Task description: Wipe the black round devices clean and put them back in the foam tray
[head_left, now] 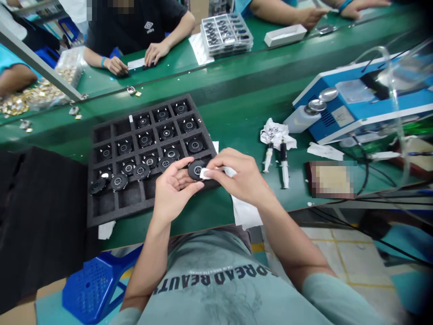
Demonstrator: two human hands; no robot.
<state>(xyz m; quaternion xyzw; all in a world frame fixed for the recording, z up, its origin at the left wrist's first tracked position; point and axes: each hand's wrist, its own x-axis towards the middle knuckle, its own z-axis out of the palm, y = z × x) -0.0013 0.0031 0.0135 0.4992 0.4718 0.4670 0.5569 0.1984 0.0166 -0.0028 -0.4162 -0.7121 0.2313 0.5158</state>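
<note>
Pressing white wad [204, 174] onto black disc [194, 171] looked mid-step, above near right part of foam tray [130, 197]. Left fingers [181, 165] gripped disc edge; right fingers [219, 160] pinched wad. Other discs [146, 139] sat in tray; couldn't tell which were done. Syringes [284, 168] lay right on tabletop [237, 131].

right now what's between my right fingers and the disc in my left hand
A white wipe, held in your right fingers against the disc, as the head view shows.
</note>
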